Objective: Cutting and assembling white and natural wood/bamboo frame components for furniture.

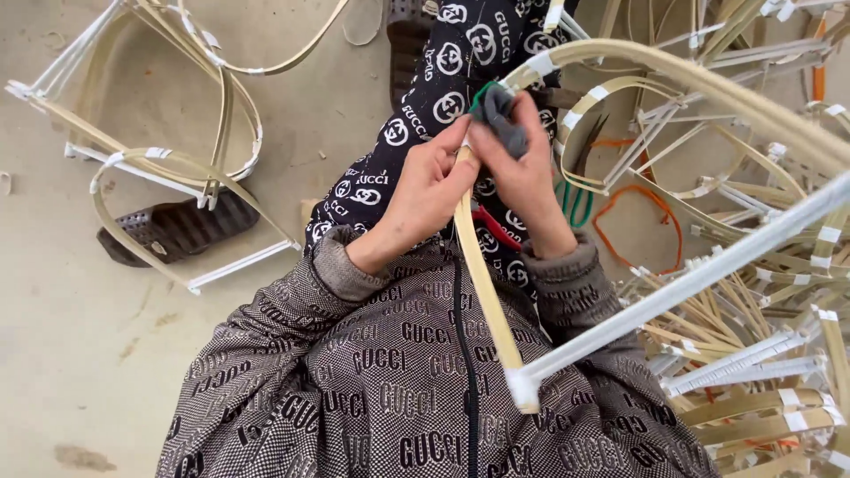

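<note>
Your left hand (425, 190) is wrapped around a flat, pale bamboo strip (482, 283), fingers curled shut on it just below its upper end, with the thumb pressed along the strip's edge. Your right hand (522, 177) sits right beside it, touching it, and pinches a small grey rag (500, 115) against the top of the same strip, fingers closed over the cloth. The strip runs from between your hands down across your lap to a taped white corner joint (522, 388) near your waist, where a long white rod (691, 283) meets it and slants up to the right. A green cord (482, 90) peeks out just above the rag. Above your hands the strip joins a larger curved bamboo hoop (708, 84) banded with white tape. To your right lies a heap of similar bamboo-and-tape frames (761, 354), with orange wire (637, 195) looped on the ground beside it. To your left, another finished bamboo frame (168, 159) rests on the concrete floor (71, 336), partly over a dark perforated sandal (177, 232).
</note>
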